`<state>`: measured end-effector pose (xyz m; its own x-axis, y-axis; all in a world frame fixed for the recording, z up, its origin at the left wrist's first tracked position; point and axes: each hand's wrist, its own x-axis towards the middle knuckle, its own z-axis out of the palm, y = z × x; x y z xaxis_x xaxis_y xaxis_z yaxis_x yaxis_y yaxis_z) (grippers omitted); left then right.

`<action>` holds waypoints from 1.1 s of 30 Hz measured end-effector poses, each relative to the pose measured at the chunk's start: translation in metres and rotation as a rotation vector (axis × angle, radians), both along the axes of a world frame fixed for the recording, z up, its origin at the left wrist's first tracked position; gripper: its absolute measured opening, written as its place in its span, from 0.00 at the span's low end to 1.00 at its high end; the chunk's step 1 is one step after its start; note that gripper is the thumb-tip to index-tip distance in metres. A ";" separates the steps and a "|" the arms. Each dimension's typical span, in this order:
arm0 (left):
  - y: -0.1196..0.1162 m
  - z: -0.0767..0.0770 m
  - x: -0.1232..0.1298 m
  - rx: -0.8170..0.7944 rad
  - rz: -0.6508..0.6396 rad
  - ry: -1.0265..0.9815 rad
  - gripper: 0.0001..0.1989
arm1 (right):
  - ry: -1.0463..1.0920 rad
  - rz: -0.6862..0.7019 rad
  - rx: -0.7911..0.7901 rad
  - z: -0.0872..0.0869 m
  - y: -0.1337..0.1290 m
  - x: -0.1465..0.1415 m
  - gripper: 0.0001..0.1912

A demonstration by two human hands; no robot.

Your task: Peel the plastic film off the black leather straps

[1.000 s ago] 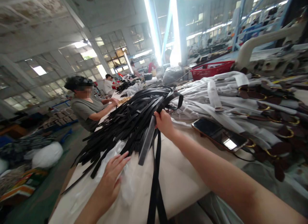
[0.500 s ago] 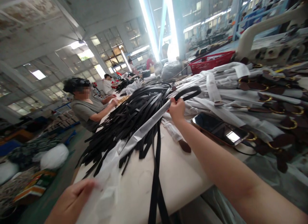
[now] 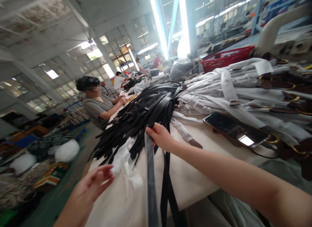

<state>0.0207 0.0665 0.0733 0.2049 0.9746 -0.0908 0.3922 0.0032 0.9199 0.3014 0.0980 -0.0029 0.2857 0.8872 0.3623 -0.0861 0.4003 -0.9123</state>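
My right hand (image 3: 160, 137) grips a long flat strap (image 3: 150, 178), which hangs down over the table's front edge. The strap is dark with a grey sheen. Beside the hand lies a large bundle of black leather straps (image 3: 143, 119), spread across a white-covered table (image 3: 117, 201). My left hand (image 3: 94, 184) is open, with its fingertips close to a crumpled white plastic film (image 3: 123, 158) under the strap ends. Further black straps (image 3: 168, 188) dangle below the bundle.
To the right lie a smartphone (image 3: 236, 129) and a heap of white-wrapped straps with brown leather ends and gold rings (image 3: 243, 90). A red basket (image 3: 226, 59) stands behind them. A seated co-worker (image 3: 97, 103) works at the same table's far left.
My right hand has moved down and left, and its strap now hangs straight down. My left hand has risen toward the white film.
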 end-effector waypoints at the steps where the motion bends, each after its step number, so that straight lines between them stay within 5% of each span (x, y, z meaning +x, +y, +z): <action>1: 0.001 -0.005 0.023 -0.074 -0.039 -0.113 0.31 | -0.001 0.084 0.003 -0.001 -0.006 -0.011 0.16; 4: 0.003 -0.025 0.084 -0.373 -0.302 -0.244 0.31 | 0.001 0.229 -0.006 -0.003 -0.020 -0.025 0.17; 7: 0.007 -0.043 0.113 -0.404 -0.327 -0.280 0.23 | 0.042 0.263 -0.024 0.004 -0.021 -0.012 0.18; 14: 0.021 -0.044 0.117 -0.306 -0.357 -0.103 0.23 | 0.304 0.052 -0.093 0.022 -0.004 0.030 0.17; 22: 0.027 -0.030 0.127 -0.229 -0.374 -0.106 0.20 | 0.187 0.344 -0.240 0.008 -0.015 -0.001 0.14; 26: 0.021 -0.022 0.120 -0.249 -0.405 -0.034 0.20 | 0.448 0.174 -0.198 0.009 -0.002 0.022 0.19; 29: 0.018 -0.020 0.121 -0.264 -0.417 -0.022 0.19 | 0.416 -0.022 -0.134 0.006 -0.001 0.022 0.20; 33: 0.019 -0.021 0.123 -0.261 -0.413 -0.080 0.17 | 0.109 0.260 -0.117 0.002 -0.017 -0.003 0.20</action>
<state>0.1442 0.0857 0.0527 0.5852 0.7576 -0.2891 0.3378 0.0963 0.9363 0.2983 0.0808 -0.0006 0.0752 0.9695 0.2334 -0.2717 0.2452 -0.9306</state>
